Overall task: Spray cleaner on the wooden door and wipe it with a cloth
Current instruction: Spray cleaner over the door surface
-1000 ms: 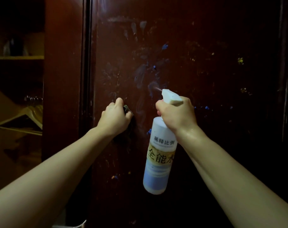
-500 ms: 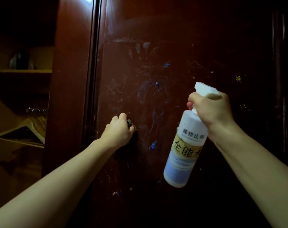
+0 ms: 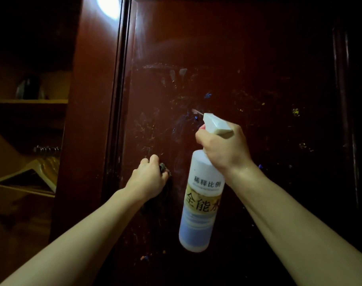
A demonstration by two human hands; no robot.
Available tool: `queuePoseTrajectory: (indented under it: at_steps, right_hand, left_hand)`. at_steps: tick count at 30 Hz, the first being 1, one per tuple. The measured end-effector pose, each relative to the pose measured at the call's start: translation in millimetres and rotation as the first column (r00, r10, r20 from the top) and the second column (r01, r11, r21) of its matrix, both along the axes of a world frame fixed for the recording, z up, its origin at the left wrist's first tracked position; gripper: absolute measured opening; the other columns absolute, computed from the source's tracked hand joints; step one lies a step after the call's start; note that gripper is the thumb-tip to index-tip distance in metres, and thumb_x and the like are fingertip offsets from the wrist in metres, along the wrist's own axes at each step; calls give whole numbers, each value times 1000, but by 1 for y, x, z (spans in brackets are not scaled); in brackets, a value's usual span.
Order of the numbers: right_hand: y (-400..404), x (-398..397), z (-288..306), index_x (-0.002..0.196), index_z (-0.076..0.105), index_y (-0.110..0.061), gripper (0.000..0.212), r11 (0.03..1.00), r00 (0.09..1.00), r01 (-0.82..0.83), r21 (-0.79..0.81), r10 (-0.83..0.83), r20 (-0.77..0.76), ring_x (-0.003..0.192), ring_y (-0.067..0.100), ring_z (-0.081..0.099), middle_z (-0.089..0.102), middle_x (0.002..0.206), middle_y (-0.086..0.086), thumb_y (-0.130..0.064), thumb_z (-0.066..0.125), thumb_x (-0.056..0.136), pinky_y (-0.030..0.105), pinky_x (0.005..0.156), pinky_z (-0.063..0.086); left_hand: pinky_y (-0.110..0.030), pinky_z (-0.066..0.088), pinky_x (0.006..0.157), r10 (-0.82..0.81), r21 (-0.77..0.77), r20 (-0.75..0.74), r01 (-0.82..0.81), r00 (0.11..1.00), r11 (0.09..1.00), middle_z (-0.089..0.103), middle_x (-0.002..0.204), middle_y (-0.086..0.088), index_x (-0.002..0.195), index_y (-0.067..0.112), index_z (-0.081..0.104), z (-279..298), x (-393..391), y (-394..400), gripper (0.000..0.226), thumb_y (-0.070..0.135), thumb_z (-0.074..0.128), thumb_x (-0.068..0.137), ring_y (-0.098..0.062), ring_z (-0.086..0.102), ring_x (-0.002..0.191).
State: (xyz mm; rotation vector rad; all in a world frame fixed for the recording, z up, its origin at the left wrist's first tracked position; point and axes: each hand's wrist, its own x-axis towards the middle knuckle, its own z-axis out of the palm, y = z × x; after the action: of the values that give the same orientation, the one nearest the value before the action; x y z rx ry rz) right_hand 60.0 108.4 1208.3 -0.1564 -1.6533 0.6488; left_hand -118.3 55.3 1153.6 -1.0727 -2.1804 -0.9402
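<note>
Aiming spray bottle up-left at wooden door, right hand gripping trigger | left hand nearer the smears, bunching what seemed a dark cloth against the panel

Both arms outstretched; left hand fisted, fingers curled; right hand raised higher, gripping.

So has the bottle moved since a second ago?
Yes. Against the blue fleck on the door, the bottle in the right hand has risen, swinging right, then back left.
</note>
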Motion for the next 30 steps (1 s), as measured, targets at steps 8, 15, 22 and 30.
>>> queuePoseTrajectory:
  at_steps: [8,15,22,30]
  right_hand:
    - [22,22,-20,66,61,-14,8,995,996,93,-26,-93,2,59,13,54,56,57,-7,-19,63,73,27,56,40]
    - [41,47,-30,59,55,-12,15,984,986,168,-63,-169,-4,52,12,48,50,51,-7,-14,61,73,25,51,35]
    - [58,74,-22,61,58,-17,11,977,982,175,-125,-183,-54,57,14,52,55,58,-6,-18,61,71,26,54,37]
    - [75,95,-25,66,63,-18,5,967,981,176,-185,-189,-53,63,17,57,60,65,-2,-23,64,68,32,59,44]
  left_hand:
    - [-36,35,73,-2,-3,3,2,1000,1000,39,98,-5,96,17,33,-1,1,-1,26,39,47,96,-35,54,98]
    - [-36,35,74,15,-8,9,-15,1000,1000,39,98,-5,96,17,33,-1,0,0,27,39,48,95,-36,54,99]
    - [-38,38,72,56,45,-38,-54,998,998,47,107,-12,98,16,34,-5,9,1,27,38,48,95,-38,56,95]
    - [-39,34,65,65,169,-146,-39,987,985,37,97,-6,98,13,34,-6,24,15,26,35,48,95,-41,56,91]
